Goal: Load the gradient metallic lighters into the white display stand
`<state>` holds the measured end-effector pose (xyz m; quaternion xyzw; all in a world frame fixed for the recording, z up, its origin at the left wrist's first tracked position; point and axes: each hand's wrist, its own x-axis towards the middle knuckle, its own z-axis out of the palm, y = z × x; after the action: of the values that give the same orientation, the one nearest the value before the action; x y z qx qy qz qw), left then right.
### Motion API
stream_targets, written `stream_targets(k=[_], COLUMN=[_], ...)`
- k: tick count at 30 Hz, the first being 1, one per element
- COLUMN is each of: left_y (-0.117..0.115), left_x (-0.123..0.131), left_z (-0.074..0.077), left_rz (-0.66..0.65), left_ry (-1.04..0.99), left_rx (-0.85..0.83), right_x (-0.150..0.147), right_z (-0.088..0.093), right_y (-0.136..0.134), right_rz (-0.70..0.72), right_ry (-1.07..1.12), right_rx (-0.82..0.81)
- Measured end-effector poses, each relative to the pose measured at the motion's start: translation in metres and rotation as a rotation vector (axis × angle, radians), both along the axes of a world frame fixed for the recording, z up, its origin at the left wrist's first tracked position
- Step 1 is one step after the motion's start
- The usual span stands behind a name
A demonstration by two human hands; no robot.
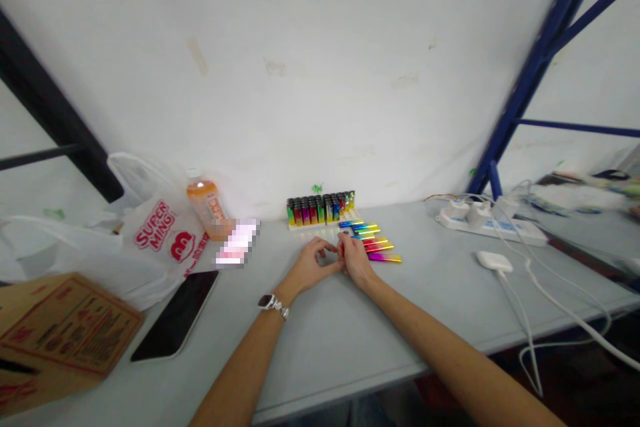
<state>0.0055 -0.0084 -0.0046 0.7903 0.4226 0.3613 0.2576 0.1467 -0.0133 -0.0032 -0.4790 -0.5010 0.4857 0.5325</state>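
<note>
My left hand (313,265) and my right hand (356,259) meet fingertip to fingertip over the grey table. Both are closed in a pinch, and whatever sits between the fingers is too small and covered to make out. Just beyond them stand several upright lighters (315,211) with black tops and shiny coloured bodies, set in rows in a white tray (300,228). Several shiny strips in rainbow colours lie fanned out on the table beside my right hand, among them a purple and gold strip (384,257) and a red one (377,246). My right hand partly covers their near ends.
To the left are a cardboard box (70,330), a white plastic bag (165,230), an orange drink bottle (207,207) and a dark-screened tablet (177,317). On the right lie a power strip (510,230), a white charger (494,261) and loose cables (560,307). A blue metal post (530,73) rises behind.
</note>
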Motion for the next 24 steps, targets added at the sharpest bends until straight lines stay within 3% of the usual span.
stream_targets(k=[4, 9, 16, 24], left_y=[-0.002, -0.003, -0.001, 0.020], left_x=[0.001, 0.003, 0.004, 0.016], left_z=[0.002, 0.002, -0.001, -0.005], left_rz=[0.004, -0.003, -0.004, -0.052], left_ry=[0.038, 0.066, 0.093, 0.111], left_rx=[0.016, 0.024, 0.010, 0.097], right_x=[0.002, 0.012, 0.044, 0.081], right_z=[0.003, 0.000, 0.004, 0.023], right_y=[-0.002, 0.003, 0.025, 0.058], right_rz=[0.051, 0.047, -0.108, 0.120], right_ry=[0.095, 0.061, -0.342, -0.525], right_rx=[0.020, 0.099, 0.434, 0.486])
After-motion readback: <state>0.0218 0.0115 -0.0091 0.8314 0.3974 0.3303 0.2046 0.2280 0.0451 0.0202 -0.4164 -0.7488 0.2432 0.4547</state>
